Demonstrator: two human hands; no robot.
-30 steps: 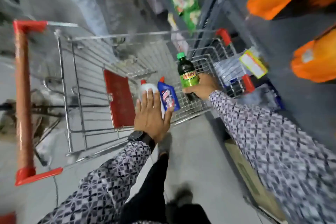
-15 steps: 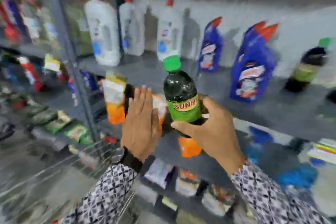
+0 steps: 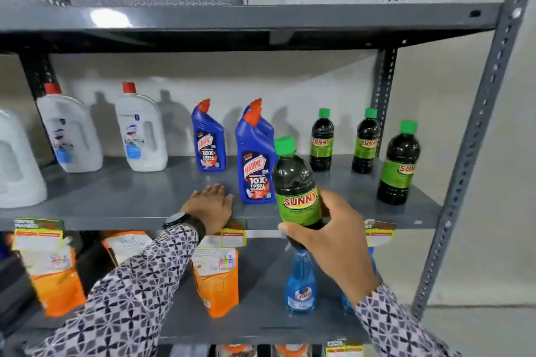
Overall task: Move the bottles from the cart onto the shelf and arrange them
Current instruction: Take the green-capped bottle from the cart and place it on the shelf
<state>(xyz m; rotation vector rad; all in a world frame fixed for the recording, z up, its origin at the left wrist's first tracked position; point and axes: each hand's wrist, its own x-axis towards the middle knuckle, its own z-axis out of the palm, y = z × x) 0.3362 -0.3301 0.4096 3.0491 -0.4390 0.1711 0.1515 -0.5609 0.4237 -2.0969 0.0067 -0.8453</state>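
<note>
- Three Sunny bottles already stand at the right of the middle shelf; a fourth, the held Sunny bottle, is upright in mid-air at centre frame, in front of the shelf edge and just right of the front Harpic bottle.
- Right hand has its fingers clamped round the lower body, over the bottom of the green label; the base is hidden behind the hand.
- Left hand lies flat on the shelf's front edge, fingers together, holding nothing.
- Handling guess: full of dark liquid, so fairly heavy for its size; stiff plastic, smooth and probably a bit slippery. A low grip like this seems fine for setting it down.
- Open spot looks like the gap between the Harpic and the front right Sunny bottle.
</note>
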